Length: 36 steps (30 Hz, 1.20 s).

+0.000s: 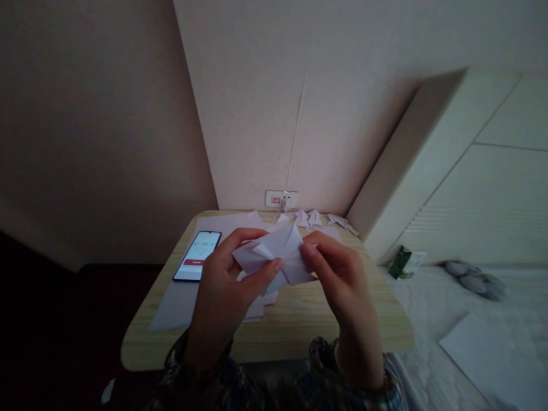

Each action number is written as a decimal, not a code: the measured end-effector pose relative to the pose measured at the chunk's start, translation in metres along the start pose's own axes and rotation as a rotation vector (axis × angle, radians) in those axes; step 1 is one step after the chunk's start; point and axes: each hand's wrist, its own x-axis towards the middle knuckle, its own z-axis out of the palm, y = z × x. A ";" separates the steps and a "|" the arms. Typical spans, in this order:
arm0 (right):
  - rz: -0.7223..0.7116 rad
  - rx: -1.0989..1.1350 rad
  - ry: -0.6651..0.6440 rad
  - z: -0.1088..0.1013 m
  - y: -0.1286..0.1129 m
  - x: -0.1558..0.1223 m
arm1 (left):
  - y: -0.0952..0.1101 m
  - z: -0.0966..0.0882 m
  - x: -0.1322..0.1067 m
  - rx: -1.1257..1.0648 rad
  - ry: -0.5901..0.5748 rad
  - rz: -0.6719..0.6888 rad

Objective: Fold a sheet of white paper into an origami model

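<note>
A piece of folded white paper [280, 245] with several pointed flaps is held up over the table between my two hands. My left hand [233, 279] grips its left side, the thumb lying across the front near the middle and the fingers behind. At the right side, my right hand [336, 265] pinches a flap between thumb and fingers. The paper's back is hidden from me. Below it, partly covered by my hands, lie white paper pieces [256, 311] on the light wooden table [308, 319].
A phone [197, 257] with a lit screen rests on a white sheet [171, 305] at the left. Folded paper pieces [308, 218] line the table's back edge, below a wall socket [281, 198]. On the bed at right are a green-and-white box [406, 262], a grey object [474, 278] and a paper sheet [496, 354].
</note>
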 end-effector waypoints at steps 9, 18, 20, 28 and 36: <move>-0.100 0.057 0.133 -0.004 0.006 0.000 | -0.013 -0.002 0.008 -0.133 0.094 0.040; -0.240 -0.152 0.013 -0.001 -0.003 -0.001 | -0.011 0.008 0.006 -0.272 0.150 0.000; -0.266 -0.165 0.024 -0.001 -0.002 -0.001 | -0.010 0.009 0.005 -0.278 0.112 -0.022; -0.316 -0.189 0.043 -0.001 0.000 -0.003 | -0.008 0.008 0.001 -0.264 0.067 -0.037; -0.352 -0.205 0.067 0.000 -0.001 -0.002 | -0.013 0.009 -0.002 -0.235 0.067 0.059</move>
